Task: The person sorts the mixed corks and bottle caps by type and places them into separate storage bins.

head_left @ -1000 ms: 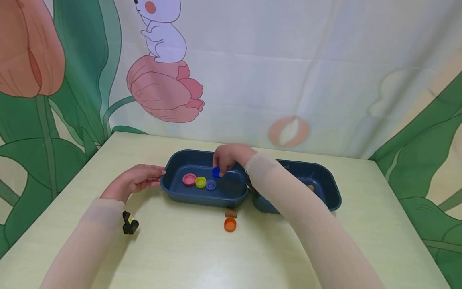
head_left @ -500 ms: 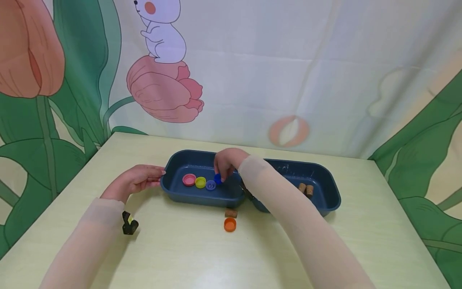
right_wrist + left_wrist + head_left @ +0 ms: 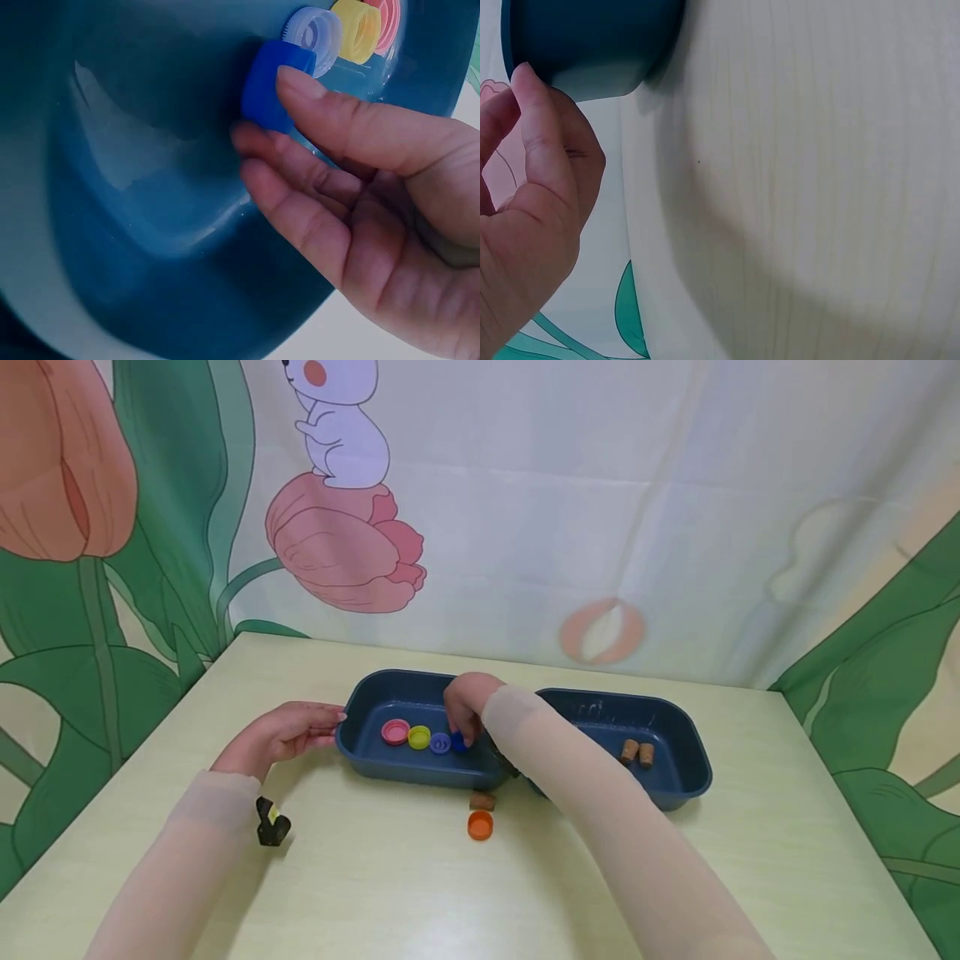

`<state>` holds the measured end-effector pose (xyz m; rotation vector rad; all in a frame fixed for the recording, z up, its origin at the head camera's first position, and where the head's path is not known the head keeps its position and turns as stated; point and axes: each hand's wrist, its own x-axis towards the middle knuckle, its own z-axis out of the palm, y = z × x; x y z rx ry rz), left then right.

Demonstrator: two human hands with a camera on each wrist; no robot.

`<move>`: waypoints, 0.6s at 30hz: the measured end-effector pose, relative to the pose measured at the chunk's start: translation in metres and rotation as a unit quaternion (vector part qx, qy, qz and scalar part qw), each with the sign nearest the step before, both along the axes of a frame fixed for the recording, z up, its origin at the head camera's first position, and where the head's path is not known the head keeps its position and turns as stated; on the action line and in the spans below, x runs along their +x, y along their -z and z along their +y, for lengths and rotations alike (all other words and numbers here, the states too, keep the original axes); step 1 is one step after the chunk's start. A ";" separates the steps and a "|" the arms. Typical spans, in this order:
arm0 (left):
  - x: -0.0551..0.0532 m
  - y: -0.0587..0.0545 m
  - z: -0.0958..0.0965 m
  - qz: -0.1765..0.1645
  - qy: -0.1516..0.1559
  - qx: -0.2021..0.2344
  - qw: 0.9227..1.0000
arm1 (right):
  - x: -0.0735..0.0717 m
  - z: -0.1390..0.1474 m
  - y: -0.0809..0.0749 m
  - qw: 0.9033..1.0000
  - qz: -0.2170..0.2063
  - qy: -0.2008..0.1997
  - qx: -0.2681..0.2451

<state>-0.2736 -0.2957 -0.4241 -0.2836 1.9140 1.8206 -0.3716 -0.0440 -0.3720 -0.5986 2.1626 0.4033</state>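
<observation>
My right hand (image 3: 467, 706) reaches into the left dark blue tray (image 3: 420, 777). It pinches a blue bottle cap (image 3: 268, 84) between thumb and fingertips. The cap stands beside a pale purple cap (image 3: 315, 37). Continuing that row are a yellow cap (image 3: 419, 737) and a pink cap (image 3: 395, 732). At the tray's left end, my left hand (image 3: 292, 731) holds the rim with its fingertips; in the left wrist view the thumb (image 3: 540, 127) lies against the outer wall.
A second dark blue tray (image 3: 693, 768) stands on the right, with two corks (image 3: 637, 752) inside. On the table in front lie an orange cap (image 3: 481, 826) and a brown cork (image 3: 482, 802). A printed cloth (image 3: 495, 527) hangs behind the table.
My right hand has lowered the blue cap and shifted it right and toward me, along the row. The corks in the right tray have come into full view. My left hand stays at the rim.
</observation>
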 end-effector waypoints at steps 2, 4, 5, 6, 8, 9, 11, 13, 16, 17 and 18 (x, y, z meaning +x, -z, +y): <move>0.000 -0.001 0.000 0.000 -0.001 0.002 1.000 | 0.000 -0.002 0.000 1.000 0.000 -0.001 0.000; 0.001 -0.002 0.000 -0.001 -0.001 0.000 1.000 | -0.001 -0.002 0.000 1.000 0.000 0.006 -0.005; 0.001 -0.002 0.001 -0.002 -0.002 -0.002 1.000 | -0.001 -0.002 0.001 1.000 0.001 0.011 -0.009; 0.000 -0.003 0.002 -0.003 -0.003 -0.004 1.000 | -0.001 -0.001 0.001 1.000 0.001 0.018 -0.015; 0.000 -0.004 0.003 -0.005 -0.004 -0.008 1.000 | -0.001 0.000 0.001 0.999 -0.001 0.030 -0.027; 0.000 -0.005 0.003 -0.006 -0.005 -0.009 1.000 | 0.000 0.001 0.001 0.999 -0.003 0.035 -0.034; 0.000 -0.005 0.003 -0.006 -0.006 -0.012 1.000 | 0.000 0.002 0.002 0.998 -0.008 0.041 -0.047; 0.000 -0.006 0.003 -0.005 -0.007 -0.014 1.000 | 0.001 0.003 0.003 0.997 -0.010 0.043 -0.056; 0.001 -0.005 0.003 -0.005 -0.007 -0.015 1.000 | 0.001 0.004 0.005 0.997 -0.011 0.043 -0.066; 0.001 -0.005 0.003 -0.005 -0.007 -0.015 1.000 | 0.001 0.004 0.006 0.997 -0.011 0.043 -0.067; 0.001 -0.005 0.004 -0.005 -0.008 -0.015 1.000 | 0.000 0.005 0.006 0.996 -0.011 0.046 -0.070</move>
